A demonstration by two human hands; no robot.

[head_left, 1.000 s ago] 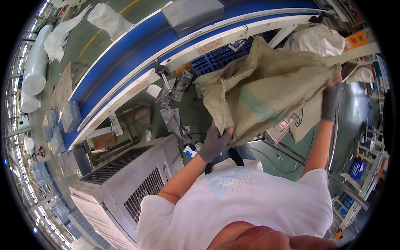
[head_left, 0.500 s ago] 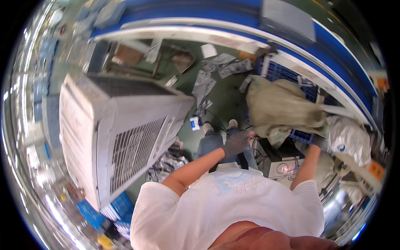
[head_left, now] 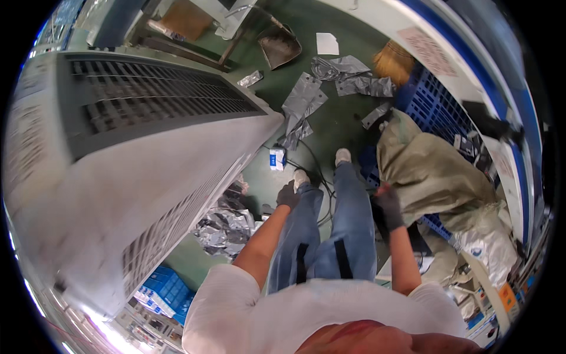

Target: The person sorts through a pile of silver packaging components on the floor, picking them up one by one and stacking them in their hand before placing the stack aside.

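My left hand [head_left: 288, 196], in a dark grey glove, hangs beside my left leg, above the floor near my shoe. It looks loosely open, and I see nothing in it. My right hand [head_left: 390, 207], also gloved with reddish bare fingertips, is raised right of my right leg, close to an olive-brown sack [head_left: 436, 171]. Motion smears its fingers, so their closure is unclear. On the floor ahead of my feet lies a small blue-and-white box [head_left: 277, 159], next to a dark cable [head_left: 321, 171].
A large white cooler unit [head_left: 177, 159] with grilles stands at my left. Silvery plastic sheets [head_left: 303, 100] litter the floor, with a crumpled pile [head_left: 224, 227] beside the unit. Farther off are a dustpan [head_left: 279, 47], a straw broom [head_left: 393, 62] and a blue crate [head_left: 436, 100]. White bags [head_left: 486, 248] sit at right.
The view has tipped down toward the floor. My left hand has moved left, from in front of my legs to beside them. My right hand has come inward, away from the white bag.
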